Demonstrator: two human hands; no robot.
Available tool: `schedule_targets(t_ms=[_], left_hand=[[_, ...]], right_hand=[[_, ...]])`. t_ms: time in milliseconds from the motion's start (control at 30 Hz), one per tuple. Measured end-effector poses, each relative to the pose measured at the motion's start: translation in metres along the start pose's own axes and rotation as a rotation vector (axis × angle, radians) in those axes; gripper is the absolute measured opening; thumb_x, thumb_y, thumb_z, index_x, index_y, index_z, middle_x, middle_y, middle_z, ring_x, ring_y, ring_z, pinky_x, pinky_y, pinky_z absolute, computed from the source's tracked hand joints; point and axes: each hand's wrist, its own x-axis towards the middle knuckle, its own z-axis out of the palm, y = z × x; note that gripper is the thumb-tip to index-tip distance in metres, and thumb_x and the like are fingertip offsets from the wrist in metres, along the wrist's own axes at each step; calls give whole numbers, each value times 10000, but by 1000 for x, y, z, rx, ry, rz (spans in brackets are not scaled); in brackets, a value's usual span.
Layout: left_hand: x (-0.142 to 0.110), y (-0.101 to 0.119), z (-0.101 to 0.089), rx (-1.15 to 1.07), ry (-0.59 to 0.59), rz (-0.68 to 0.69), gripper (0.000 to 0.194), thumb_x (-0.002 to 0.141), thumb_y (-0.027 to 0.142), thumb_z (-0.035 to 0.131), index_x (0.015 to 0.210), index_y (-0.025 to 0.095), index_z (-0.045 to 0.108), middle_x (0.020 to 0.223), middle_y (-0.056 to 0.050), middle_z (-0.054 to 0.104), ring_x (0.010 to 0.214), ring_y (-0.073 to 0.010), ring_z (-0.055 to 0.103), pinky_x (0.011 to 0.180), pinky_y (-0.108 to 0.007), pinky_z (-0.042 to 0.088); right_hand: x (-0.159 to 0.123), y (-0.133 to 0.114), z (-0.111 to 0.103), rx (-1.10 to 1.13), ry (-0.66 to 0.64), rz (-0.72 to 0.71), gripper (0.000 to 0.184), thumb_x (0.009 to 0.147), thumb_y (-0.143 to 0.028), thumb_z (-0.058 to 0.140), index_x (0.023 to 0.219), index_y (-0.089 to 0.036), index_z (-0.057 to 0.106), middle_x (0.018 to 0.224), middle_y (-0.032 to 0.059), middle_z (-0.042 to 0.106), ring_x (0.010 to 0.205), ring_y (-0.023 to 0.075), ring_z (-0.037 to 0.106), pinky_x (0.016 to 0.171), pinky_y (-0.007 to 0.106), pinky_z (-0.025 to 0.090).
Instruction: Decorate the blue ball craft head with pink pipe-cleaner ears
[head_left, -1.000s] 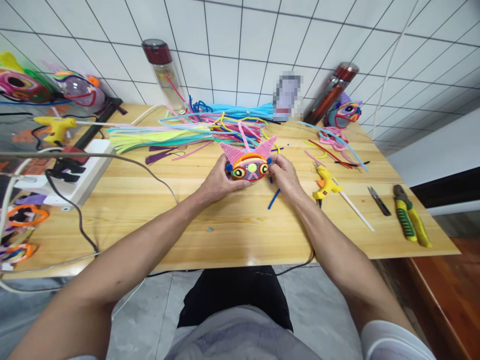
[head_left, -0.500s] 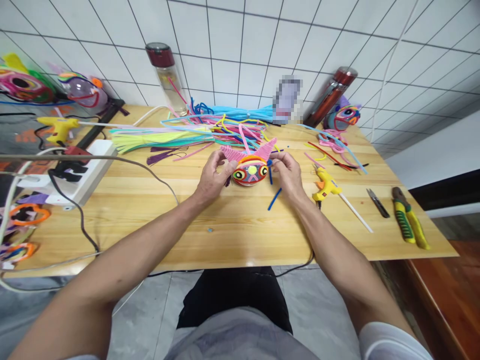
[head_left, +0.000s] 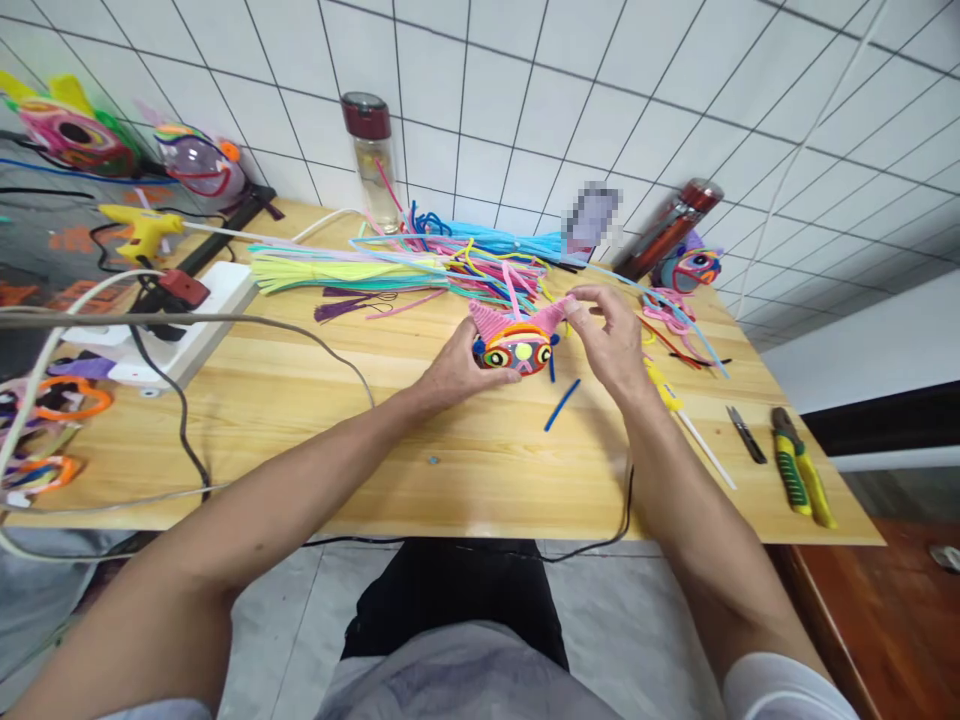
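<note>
A small round animal-face ornament (head_left: 519, 350), decorated with coloured pipe cleaners, sits just above or on the wooden table; which one I cannot tell. It has pink pointed ears, yellow-ringed eyes and a dark blue bobble on each side. My left hand (head_left: 461, 362) grips it from its left and underside, thumb along the bottom edge. With thumb and forefinger, my right hand (head_left: 609, 335) pinches the tip of the pink ear (head_left: 553, 314) on the right. Close below lies a cut piece of blue pipe cleaner (head_left: 562, 405).
Bundles of pipe cleaners (head_left: 345, 270) lie along the back beside a bottle (head_left: 371, 165) and a red flask (head_left: 675, 225). Glue guns (head_left: 146, 232) lie left and right (head_left: 664, 388). Snips (head_left: 746, 435) and pliers (head_left: 799, 465) rest at right; cables cross a power strip (head_left: 202, 330) at left.
My right hand has moved up from the ornament's side to the tip of its right ear. My left hand has shifted lower around the ornament. The whole view has shifted slightly.
</note>
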Motion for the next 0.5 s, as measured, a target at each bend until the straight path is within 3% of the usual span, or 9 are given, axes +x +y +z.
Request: schedule_targets(t_ms=[100, 167, 267, 367, 500], left_hand=[[2, -6, 1, 38, -46, 48, 1002, 656, 478, 1016, 1492, 203, 538, 1431, -160, 693, 1316, -358, 700, 1143, -519, 573], [3, -11, 0, 77, -45, 55, 980, 669, 454, 1008, 1491, 192, 544, 1425, -159, 698, 1332, -363, 690, 1164, -531, 561], [4, -16, -3, 165, -29, 24, 893, 681, 440, 992, 1424, 163, 582, 1393, -168, 710, 1319, -379, 688, 1166, -558, 554], [5, -18, -3, 172, -45, 40, 846, 700, 440, 975, 1406, 170, 597, 1397, -166, 709, 1324, -381, 681, 1162, -558, 554], [6, -17, -2, 100, -56, 89, 839, 746, 434, 943, 1459, 194, 572, 1421, -154, 702, 1329, -356, 682, 1151, -529, 561]], right_hand=[[32, -17, 2, -130, -130, -101, 256, 971, -509, 721, 900, -266, 750, 1122, 106, 771, 1186, 336, 661, 1150, 525, 446], [52, -26, 9, -200, -209, -107, 297, 936, -525, 768, 823, -252, 745, 1087, 125, 765, 1186, 361, 653, 1137, 529, 443], [75, -36, 23, -331, -384, -55, 410, 904, -565, 786, 666, -242, 704, 795, 99, 717, 941, 317, 679, 912, 446, 511], [85, -45, 32, -415, -553, 51, 438, 884, -488, 786, 549, -241, 646, 508, 28, 540, 643, 222, 578, 670, 364, 433], [84, -47, 30, -256, -539, 161, 308, 805, -338, 813, 564, -223, 660, 467, -30, 491, 515, 143, 465, 562, 313, 333]])
